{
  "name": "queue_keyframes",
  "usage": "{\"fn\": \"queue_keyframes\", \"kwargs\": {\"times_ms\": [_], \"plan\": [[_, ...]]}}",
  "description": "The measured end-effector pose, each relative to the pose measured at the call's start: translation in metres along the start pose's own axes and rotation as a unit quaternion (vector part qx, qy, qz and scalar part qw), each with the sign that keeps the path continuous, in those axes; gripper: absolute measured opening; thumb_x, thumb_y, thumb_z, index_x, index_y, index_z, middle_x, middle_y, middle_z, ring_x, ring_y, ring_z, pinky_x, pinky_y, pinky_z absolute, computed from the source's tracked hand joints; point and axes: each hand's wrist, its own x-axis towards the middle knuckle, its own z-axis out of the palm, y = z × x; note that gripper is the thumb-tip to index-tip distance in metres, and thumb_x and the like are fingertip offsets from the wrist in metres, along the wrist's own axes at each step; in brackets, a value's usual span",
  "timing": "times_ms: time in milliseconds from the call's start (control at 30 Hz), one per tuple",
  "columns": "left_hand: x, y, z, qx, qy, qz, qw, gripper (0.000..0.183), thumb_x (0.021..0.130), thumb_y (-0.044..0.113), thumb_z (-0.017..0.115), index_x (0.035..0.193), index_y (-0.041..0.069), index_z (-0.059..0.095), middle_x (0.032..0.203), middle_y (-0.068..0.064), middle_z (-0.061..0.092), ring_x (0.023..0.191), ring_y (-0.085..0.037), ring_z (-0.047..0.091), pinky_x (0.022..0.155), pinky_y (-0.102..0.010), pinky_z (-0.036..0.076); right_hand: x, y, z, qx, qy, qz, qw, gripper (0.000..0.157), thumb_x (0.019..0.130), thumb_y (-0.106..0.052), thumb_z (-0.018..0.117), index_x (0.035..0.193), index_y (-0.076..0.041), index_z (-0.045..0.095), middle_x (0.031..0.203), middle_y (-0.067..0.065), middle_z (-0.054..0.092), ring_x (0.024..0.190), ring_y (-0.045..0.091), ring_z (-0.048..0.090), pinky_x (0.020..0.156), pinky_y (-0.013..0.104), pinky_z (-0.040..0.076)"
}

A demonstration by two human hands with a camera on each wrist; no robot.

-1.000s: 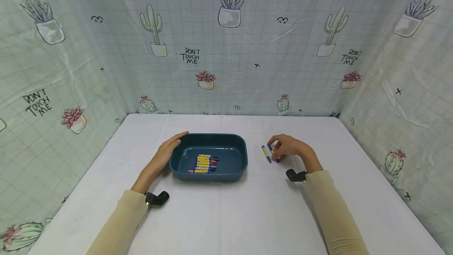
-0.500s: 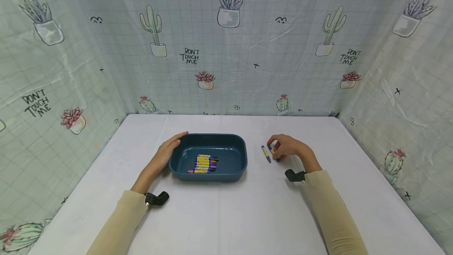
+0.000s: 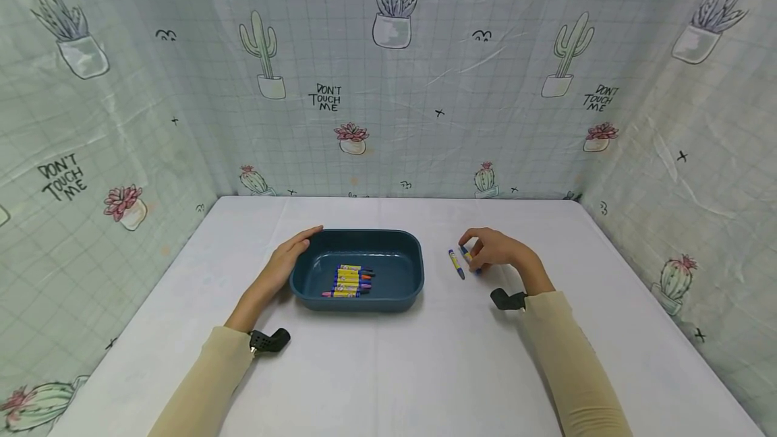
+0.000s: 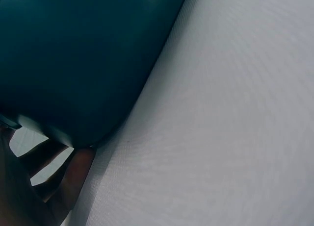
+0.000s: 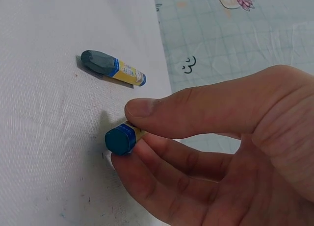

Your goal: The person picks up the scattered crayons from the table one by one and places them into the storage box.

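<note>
My left hand (image 3: 282, 263) rests at the left end of a dark teal tray (image 3: 364, 304), its fingers fairly straight against the outer wall near the back corner. In the left wrist view its fingers (image 4: 78, 174) touch the tray from outside. To the right of the tray, my right hand (image 3: 496, 248) pinches a crayon (image 5: 120, 139) between thumb and fingers. That crayon has a teal end and a blue and yellow wrapper; the fingers hide much of it. A dark grey-green crayon (image 5: 113, 67) lies beside it on the white cloth.
Several crayons (image 3: 349, 280) with yellow wrappers lie in a row inside the tray. The white-covered table (image 3: 376, 369) extends to a patterned cloth backdrop (image 3: 388, 86) at the back and both sides. Each wrist carries a small black camera (image 3: 270, 340).
My right hand and the pinched crayon have risen very slightly. The left hand, the tray and the other crayons stay where they were.
</note>
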Motion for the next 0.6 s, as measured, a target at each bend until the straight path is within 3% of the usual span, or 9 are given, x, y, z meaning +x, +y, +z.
{"fn": "queue_keyframes", "kwargs": {"times_ms": [333,400,600], "plan": [[0.013,-0.037,0.003,-0.006,0.012,0.01,0.9999,0.047,0.114,0.026,0.031,0.159,0.017,0.043,0.168,-0.009,0.037,0.159,-0.035,0.024,0.13,-0.062,0.015,0.001,-0.002,-0.002,-0.008,0.008,-0.004,1.0,0.057,0.087,-0.003,0.075,0.14,-0.003,0.055,0.106,0.016,0.068,0.081,0.02,0.068,0.078,0.033,0.061],[0.013,-0.037,0.004,-0.009,0.012,0.013,0.9998,0.047,0.114,0.027,0.032,0.159,0.018,0.043,0.168,-0.009,0.037,0.16,-0.035,0.024,0.13,-0.061,0.015,-0.001,-0.004,-0.003,-0.012,0.013,-0.009,1.0,0.058,0.086,-0.003,0.075,0.141,-0.002,0.054,0.106,0.016,0.068,0.081,0.02,0.068,0.077,0.033,0.06],[0.005,-0.013,0.003,-0.011,0.006,0.005,0.9999,0.047,0.113,0.017,0.032,0.158,0.008,0.042,0.167,-0.016,0.036,0.159,-0.04,0.024,0.13,-0.062,0.015,-0.004,-0.006,-0.006,-0.008,0.015,-0.028,0.999,0.059,0.088,-0.001,0.073,0.143,-0.001,0.052,0.11,0.02,0.067,0.084,0.022,0.067,0.077,0.034,0.062]]}}
